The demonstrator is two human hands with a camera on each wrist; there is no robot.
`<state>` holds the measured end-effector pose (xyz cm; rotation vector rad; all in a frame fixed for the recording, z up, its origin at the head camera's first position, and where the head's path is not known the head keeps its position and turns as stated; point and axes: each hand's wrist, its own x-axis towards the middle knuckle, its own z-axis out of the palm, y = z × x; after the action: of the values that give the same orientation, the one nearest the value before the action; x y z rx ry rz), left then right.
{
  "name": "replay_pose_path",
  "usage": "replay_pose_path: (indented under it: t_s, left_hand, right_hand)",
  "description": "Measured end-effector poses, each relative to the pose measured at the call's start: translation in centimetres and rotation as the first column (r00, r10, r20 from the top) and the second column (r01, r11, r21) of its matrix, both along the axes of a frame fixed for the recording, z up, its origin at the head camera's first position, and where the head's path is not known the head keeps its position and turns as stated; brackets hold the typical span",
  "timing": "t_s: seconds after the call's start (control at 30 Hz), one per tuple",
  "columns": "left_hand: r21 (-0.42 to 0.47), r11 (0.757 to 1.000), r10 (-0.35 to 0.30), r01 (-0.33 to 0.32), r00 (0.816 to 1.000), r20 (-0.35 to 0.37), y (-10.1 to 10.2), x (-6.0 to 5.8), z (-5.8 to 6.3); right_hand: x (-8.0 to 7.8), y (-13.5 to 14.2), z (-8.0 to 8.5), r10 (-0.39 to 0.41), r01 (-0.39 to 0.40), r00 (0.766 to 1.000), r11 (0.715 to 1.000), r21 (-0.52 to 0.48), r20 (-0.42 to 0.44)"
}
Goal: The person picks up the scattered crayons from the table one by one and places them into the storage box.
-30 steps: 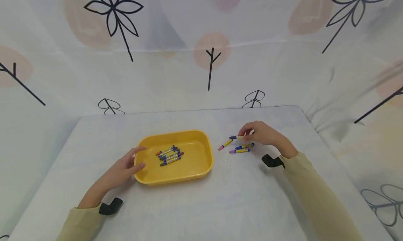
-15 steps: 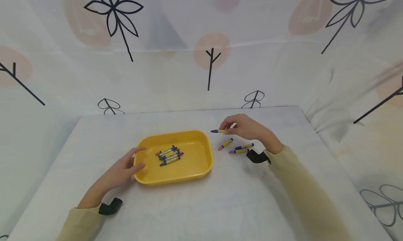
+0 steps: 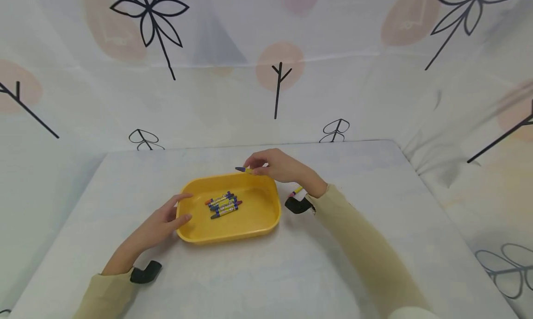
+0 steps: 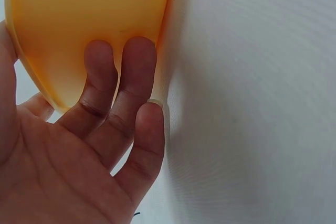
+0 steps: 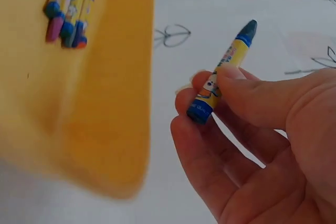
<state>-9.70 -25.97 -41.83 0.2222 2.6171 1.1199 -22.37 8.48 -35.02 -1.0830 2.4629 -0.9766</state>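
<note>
A yellow tray [image 3: 266,222] lies on the white table with several wax crayons [image 3: 225,205] side by side inside it. My left hand [image 3: 160,224] grips the tray's left end; in the left wrist view its fingers [image 4: 139,66] lie along the outer wall. My right hand [image 3: 275,165] pinches a crayon [image 5: 231,61] between thumb and fingers, above the tray's back right rim. That crayon has a dark blue-green tip and a yellow wrapper. Part of another crayon [image 3: 297,191] shows on the table right of the tray, partly behind the right wrist.
Both wrists carry a black mount [image 3: 145,272]. The right sleeve [image 3: 354,240] reaches across the table's right side and covers the spot of the other loose crayons. Patterned white cloth [image 3: 233,106] stands behind the table [image 3: 233,282].
My right hand has picked a crayon up off the table and carried it left to the tray's back edge. The left hand and tray have stayed put.
</note>
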Motion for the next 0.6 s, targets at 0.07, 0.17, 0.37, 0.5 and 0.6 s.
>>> replay_pose_path:
  t_s: [0.07,0.17,0.37,0.5,0.6]
  left_hand:
    - [0.003,1.0,-0.003,0.003,1.0,-0.001,0.0,0.0,0.0]
    - [0.0,1.0,-0.004,0.004,1.0,0.002,0.0,0.0,0.1]
    - [-0.014,1.0,0.012,-0.012,1.0,0.01,0.0,0.0,0.2]
    - [-0.003,1.0,0.012,-0.012,1.0,0.019,0.1,0.0,0.1]
    - [0.003,1.0,0.008,-0.008,1.0,0.021,0.0,-0.1,0.1]
  right_hand:
    - [0.0,-1.1,-0.2,0.013,-0.013,1.0,1.0,-0.01,0.003]
    - [0.0,-2.7,-0.5,0.032,-0.032,0.999,0.999,-0.018,0.008]
    - [-0.1,-5.3,-1.0,0.065,-0.062,0.997,0.995,-0.073,0.043]
    - [-0.1,-6.4,-1.7,0.089,-0.079,0.989,0.993,-0.086,0.118]
    - [0.1,-6.7,-2.3,0.114,-0.106,0.981,0.993,-0.061,0.159]
